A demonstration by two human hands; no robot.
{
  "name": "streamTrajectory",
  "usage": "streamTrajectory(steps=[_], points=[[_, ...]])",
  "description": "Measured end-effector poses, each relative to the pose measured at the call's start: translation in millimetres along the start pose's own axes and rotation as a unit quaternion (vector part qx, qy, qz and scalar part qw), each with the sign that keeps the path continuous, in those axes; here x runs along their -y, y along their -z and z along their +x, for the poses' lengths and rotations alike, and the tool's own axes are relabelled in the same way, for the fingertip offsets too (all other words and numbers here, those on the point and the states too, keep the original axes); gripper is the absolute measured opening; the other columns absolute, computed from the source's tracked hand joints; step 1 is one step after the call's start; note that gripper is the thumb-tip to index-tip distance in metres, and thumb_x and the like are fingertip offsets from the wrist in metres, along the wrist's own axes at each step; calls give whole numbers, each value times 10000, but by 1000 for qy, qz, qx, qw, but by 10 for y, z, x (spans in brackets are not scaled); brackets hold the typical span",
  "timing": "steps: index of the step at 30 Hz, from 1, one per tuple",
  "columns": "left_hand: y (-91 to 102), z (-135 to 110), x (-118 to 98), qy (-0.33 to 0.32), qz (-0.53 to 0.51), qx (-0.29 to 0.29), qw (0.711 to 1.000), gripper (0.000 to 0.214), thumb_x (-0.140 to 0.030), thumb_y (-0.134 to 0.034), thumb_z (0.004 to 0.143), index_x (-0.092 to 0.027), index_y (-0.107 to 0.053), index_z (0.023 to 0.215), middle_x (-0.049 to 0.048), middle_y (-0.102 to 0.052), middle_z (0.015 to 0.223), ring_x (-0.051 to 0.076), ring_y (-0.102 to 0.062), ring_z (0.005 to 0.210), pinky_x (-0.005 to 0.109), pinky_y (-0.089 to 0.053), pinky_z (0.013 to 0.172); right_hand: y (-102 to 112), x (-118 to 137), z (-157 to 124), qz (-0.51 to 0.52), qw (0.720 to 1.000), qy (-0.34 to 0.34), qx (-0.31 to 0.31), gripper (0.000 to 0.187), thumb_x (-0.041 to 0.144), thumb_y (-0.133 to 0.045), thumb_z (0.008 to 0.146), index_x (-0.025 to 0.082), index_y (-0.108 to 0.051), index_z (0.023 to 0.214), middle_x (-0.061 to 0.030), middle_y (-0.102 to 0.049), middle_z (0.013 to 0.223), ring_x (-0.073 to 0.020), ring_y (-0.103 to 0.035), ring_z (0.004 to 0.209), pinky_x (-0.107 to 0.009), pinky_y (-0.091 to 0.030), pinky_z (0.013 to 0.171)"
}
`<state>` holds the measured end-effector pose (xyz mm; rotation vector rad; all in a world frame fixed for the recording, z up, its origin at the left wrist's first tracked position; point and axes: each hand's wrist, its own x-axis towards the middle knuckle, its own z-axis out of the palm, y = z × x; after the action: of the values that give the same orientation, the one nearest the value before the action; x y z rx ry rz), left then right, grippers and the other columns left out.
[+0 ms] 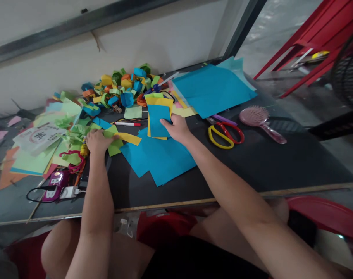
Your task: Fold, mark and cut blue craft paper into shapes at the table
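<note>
Two bare hands are seen over a dark, flat-topped bench. By the right hand, a small stack of blue, yellow and green paper rectangles is grasped at its right edge, thumb on the blue top piece, fingers mostly hidden behind. The stack is held around mid-bench, above overlapping bright-blue paper sheets.

The left hand is placed palm down at the left, over light-green paper pieces; a yellow paper strip is seen sticking out past its thumb. Whether anything is gripped by the left fingers cannot be told. Just beside them, a yellow glue stick is partly covered.

Behind, a heap of multicoloured folded paper loops is piled near the wall; a white-and-red marker is laid in front of it. To the right, scissors with red and yellow handles are set below a large blue paper sheet, with a pink hairbrush near them. At the near left, a glossy purple object is placed next to a white charger block.
</note>
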<state>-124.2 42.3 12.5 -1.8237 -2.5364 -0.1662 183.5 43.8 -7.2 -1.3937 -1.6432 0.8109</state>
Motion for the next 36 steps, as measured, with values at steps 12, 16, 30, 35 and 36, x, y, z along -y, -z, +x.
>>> streamTrajectory(steps=[12, 16, 30, 35, 36], points=[[-28, 116, 57, 43, -159, -104, 981, 352, -528, -718, 649, -196, -624, 721, 118, -690, 915, 359, -617, 1024, 507, -457, 975, -15, -93, 27, 40, 999, 28, -21, 465, 469, -556, 909, 254, -280, 603, 35, -279, 543, -122, -280, 482, -304, -221, 487], [78, -25, -181, 17, -313, -341, 886, 262, -432, -679, 768, -201, -557, 775, 102, -647, 974, 296, -586, 1061, 449, -435, 998, -60, -92, -2, 58, 996, 45, -49, 470, 594, -514, 898, 259, -316, 634, 27, -319, 549, -135, -318, 494, -307, -243, 492], [-305, -577, -1016, -208, -547, -82, 807, 383, -512, -763, 719, -208, -530, 706, -61, -461, 547, 80, -423, 479, 214, -334, 450, -267, 42, -151, 222, 965, 59, 129, 564, 810, -471, 781, 249, -525, 750, 18, -404, 616, -166, -447, 614, -308, -386, 587], [-256, -456, -944, -220, -524, -137, 812, 338, -523, -625, 842, -199, -582, 755, 5, -603, 725, 110, -549, 617, 216, -420, 538, -245, 49, -128, 141, 979, 89, 117, 434, 657, -668, 745, 232, -584, 777, -17, -534, 649, -194, -526, 645, -314, -412, 577], [-219, -388, -872, -224, -508, -153, 817, 323, -505, -563, 886, -198, -607, 797, 30, -636, 806, 127, -586, 687, 229, -452, 588, -221, 40, -114, 111, 987, 82, 85, 424, 629, -652, 774, 231, -539, 684, -2, -478, 581, -173, -480, 575, -306, -375, 537]])
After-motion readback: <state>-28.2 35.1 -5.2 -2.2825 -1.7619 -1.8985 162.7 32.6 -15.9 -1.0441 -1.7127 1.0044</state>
